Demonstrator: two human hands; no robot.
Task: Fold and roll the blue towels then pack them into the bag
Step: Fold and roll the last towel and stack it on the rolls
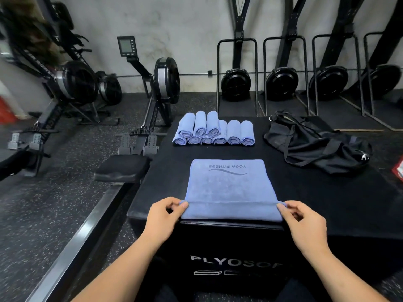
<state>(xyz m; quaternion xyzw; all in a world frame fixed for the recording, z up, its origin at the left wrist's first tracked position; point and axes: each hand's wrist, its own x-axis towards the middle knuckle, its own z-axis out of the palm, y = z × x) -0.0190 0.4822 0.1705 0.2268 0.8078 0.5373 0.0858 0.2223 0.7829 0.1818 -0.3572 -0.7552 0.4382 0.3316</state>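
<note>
A folded blue towel (230, 186) printed "YOGA FITNESS" lies flat on the black plyo box (327, 197), its near edge turned over into a narrow first roll. My left hand (165, 216) pinches the left end of that rolled edge, and my right hand (303, 221) pinches the right end. Several rolled blue towels (214, 131) are stacked in two layers at the far side of the box. A crumpled black bag (314, 142) lies at the far right of the box top, with its zipper pull showing.
Rowing machines (152, 88) stand on the rubber floor to the left, one rail and seat (122, 168) close against the box. Upright stored rowers (283, 81) line the back wall. A red-and-white object (399, 168) shows at the right edge.
</note>
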